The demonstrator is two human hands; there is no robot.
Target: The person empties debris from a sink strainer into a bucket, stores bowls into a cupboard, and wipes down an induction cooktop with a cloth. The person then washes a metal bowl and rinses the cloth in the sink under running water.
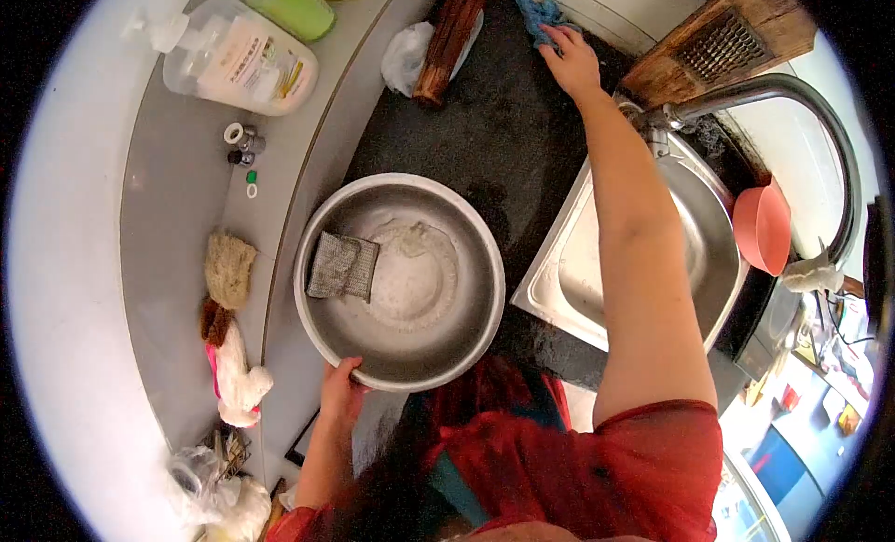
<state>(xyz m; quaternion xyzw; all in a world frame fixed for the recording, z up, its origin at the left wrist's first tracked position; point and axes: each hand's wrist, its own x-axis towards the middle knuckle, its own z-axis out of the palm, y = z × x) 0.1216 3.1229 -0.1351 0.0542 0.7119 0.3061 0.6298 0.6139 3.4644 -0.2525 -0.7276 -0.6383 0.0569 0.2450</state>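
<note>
A round stainless steel basin (475, 342) sits near the counter's front edge, with a little cloudy, foamy water in its bottom. A grey mesh scouring cloth (342, 267) lies inside against the basin's left wall. My left hand (343, 393) grips the basin's near rim, the thumb over the edge and the other fingers mostly hidden below. Far across the counter, my right hand (571, 65) has its fingers on a crumpled blue cloth (539, 18) and appears to grasp it. My right arm stretches over the steel sink (569, 253), covering part of it.
Dark wooden sticks (447, 43) lie on a white plastic bag (406, 59) at the back. A curved faucet (788, 83), a wooden grater board (722, 43) and a pink bowl (763, 230) stand around the sink. Soap bottles (244, 62) and a scrubbing pad (229, 270) occupy the left ledge.
</note>
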